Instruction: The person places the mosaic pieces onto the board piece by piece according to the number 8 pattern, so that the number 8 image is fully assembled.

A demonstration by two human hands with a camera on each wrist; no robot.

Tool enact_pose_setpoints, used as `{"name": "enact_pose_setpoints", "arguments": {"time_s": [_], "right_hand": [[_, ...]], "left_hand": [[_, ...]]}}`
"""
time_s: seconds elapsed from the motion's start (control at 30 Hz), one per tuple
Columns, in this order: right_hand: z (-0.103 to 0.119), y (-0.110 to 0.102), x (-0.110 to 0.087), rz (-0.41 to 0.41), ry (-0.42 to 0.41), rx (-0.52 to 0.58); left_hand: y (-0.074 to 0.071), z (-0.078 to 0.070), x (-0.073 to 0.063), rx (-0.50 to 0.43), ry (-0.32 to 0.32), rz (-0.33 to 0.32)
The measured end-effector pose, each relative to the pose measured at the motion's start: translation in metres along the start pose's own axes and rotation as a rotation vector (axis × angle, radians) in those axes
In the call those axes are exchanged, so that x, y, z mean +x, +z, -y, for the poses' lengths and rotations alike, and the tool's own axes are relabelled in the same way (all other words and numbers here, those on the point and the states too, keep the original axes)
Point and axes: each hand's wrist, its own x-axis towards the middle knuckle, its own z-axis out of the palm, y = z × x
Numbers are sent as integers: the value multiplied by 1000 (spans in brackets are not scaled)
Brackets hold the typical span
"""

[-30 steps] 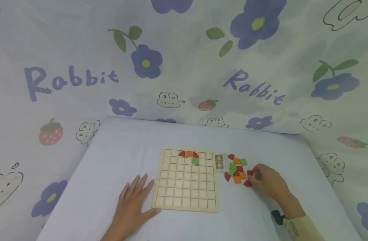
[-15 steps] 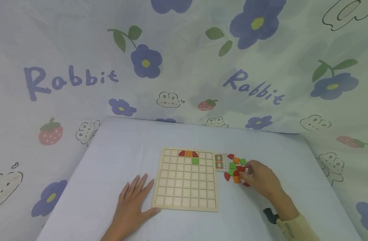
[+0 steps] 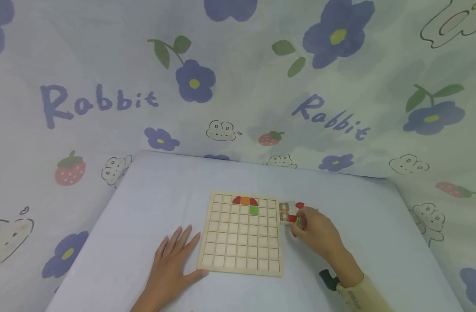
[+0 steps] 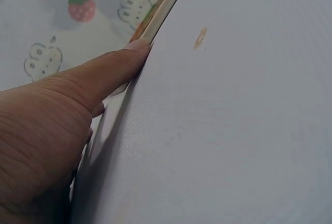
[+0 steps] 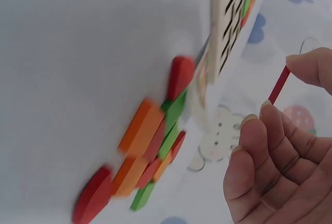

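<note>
Between thumb and fingertips my right hand [image 3: 318, 232] pinches a thin red piece [image 5: 279, 85], held up over the loose pieces just right of the board. My left hand [image 3: 170, 264] lies flat with spread fingers on the table, its thumb touching the near left corner of the wooden grid board [image 3: 235, 238]. In the board's top row sit a red quarter-round [image 3: 236, 200], an orange square [image 3: 245, 200] and another red quarter-round [image 3: 254, 202]. A green square [image 3: 254, 210] lies in the row below. The right hand covers much of the loose pile in the head view.
Against the board's right side lies a small pattern card [image 3: 284, 212]. Loose red, orange [image 5: 141, 128] and green [image 5: 142, 196] pieces lie beside it. The white table [image 3: 152, 186] meets a printed cloth wall [image 3: 238, 99] at the back.
My right hand has moved left from the pile's right side toward the board, carrying the red piece. The left hand stays in place. The head view has shifted slightly.
</note>
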Motion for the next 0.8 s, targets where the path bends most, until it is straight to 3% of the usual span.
{"name": "enact_pose_setpoints", "arguments": {"time_s": [0.33, 0.57, 0.8], "right_hand": [[42, 24, 11, -32, 10, 63], [61, 47, 18, 10, 63, 30], [72, 62, 25, -2, 19, 10]], "left_hand": [[-1, -3, 0, -7, 6, -2], [1, 0, 0, 2, 16, -15], [5, 3, -1, 26, 19, -39]]}}
